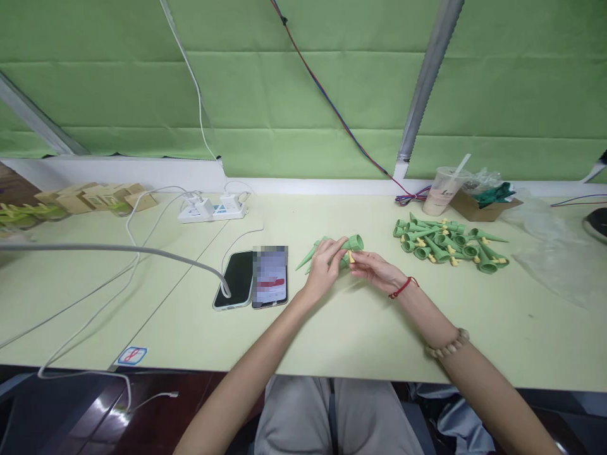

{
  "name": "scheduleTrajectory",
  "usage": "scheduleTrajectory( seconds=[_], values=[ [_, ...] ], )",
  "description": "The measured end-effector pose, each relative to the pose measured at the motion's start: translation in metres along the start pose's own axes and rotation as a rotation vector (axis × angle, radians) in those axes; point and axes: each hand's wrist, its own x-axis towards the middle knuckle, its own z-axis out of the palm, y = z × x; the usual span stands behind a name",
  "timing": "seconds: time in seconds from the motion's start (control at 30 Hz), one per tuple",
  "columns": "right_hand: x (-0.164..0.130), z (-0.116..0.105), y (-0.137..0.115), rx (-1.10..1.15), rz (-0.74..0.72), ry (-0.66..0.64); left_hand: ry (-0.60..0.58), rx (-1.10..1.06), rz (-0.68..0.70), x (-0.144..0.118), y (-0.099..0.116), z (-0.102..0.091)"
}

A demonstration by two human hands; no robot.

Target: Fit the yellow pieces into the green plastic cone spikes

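Note:
My left hand (327, 264) is closed around a green plastic cone (355, 242), whose wide open end points right. Pinched in the fingertips of my right hand (379, 270) is a small yellow piece (351, 257), held against or very near the cone; I cannot tell whether they are joined. More green cones (307, 255) lie on the table under and beside my left hand, their pointed tips toward the left. To the right of both hands is a pile of green cones (446, 241), many with little yellow pieces on them.
Two phones, one dark (237, 278) and one lit (271, 291), lie left of my hands. Behind them is a power strip (213, 210) with white cables. A drink cup (442, 193), a cardboard box (481, 205) and clear plastic bags (552, 259) sit at the right.

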Motion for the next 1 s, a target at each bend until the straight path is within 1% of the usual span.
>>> scheduleTrajectory(
  seconds=[0.07,0.13,0.17,0.2,0.23,0.27,0.33,0.4,0.43,0.5,0.53,0.57,0.63,0.7,0.73,0.8,0.87,0.9,0.93,0.97,1.0],
  values=[
    [0.001,0.003,0.003,-0.135,-0.148,0.175,0.005,0.091,0.013,-0.002,-0.001,0.001],
    [0.000,0.006,0.007,-0.343,-0.352,0.373,-0.009,0.136,0.008,-0.003,-0.004,0.004],
    [0.000,0.007,0.008,-0.431,-0.435,0.441,-0.014,0.138,-0.004,-0.004,-0.005,0.006],
    [0.000,0.008,0.009,-0.483,-0.482,0.470,-0.012,0.124,-0.023,-0.004,-0.006,0.008],
    [-0.001,0.009,0.009,-0.486,-0.480,0.460,0.000,0.095,-0.050,-0.005,-0.006,0.009],
    [-0.001,0.009,0.008,-0.440,-0.435,0.420,0.021,0.053,-0.083,-0.004,-0.007,0.010],
    [-0.001,0.007,0.004,-0.272,-0.268,0.292,0.059,-0.060,-0.148,-0.003,-0.006,0.010],
    [-0.001,0.004,0.000,-0.110,-0.086,0.144,0.057,-0.158,-0.177,-0.001,-0.006,0.009],
    [-0.001,0.003,-0.001,-0.049,-0.022,0.081,0.044,-0.189,-0.173,0.001,-0.006,0.008],
    [0.000,0.002,-0.002,0.041,0.036,0.005,0.020,-0.224,-0.145,0.003,-0.006,0.005],
    [0.000,0.002,-0.002,0.077,0.035,-0.003,0.019,-0.235,-0.133,0.003,-0.006,0.004],
    [0.001,0.003,-0.001,0.103,0.020,0.006,0.022,-0.244,-0.124,0.004,-0.005,0.003],
    [0.002,0.005,0.003,0.112,-0.023,0.065,0.022,-0.250,-0.106,0.004,-0.005,0.002],
    [0.004,0.008,0.007,0.049,-0.090,0.176,0.015,-0.226,-0.097,0.003,-0.003,0.003],
    [0.004,0.009,0.009,-0.020,-0.149,0.254,0.011,-0.207,-0.102,0.001,-0.002,0.004],
    [0.004,0.009,0.012,-0.224,-0.327,0.422,0.014,-0.173,-0.134,-0.001,0.000,0.008],
    [0.003,0.009,0.014,-0.435,-0.514,0.539,0.022,-0.163,-0.173,-0.004,0.001,0.012],
    [0.003,0.008,0.014,-0.502,-0.566,0.559,0.025,-0.171,-0.187,-0.004,0.002,0.013],
    [0.003,0.007,0.013,-0.525,-0.571,0.550,0.031,-0.186,-0.203,-0.004,0.002,0.014],
    [0.003,0.007,0.012,-0.501,-0.529,0.518,0.040,-0.208,-0.221,-0.004,0.001,0.015],
    [0.003,0.006,0.010,-0.444,-0.450,0.468,0.051,-0.232,-0.241,-0.004,0.000,0.016]
  ],
)
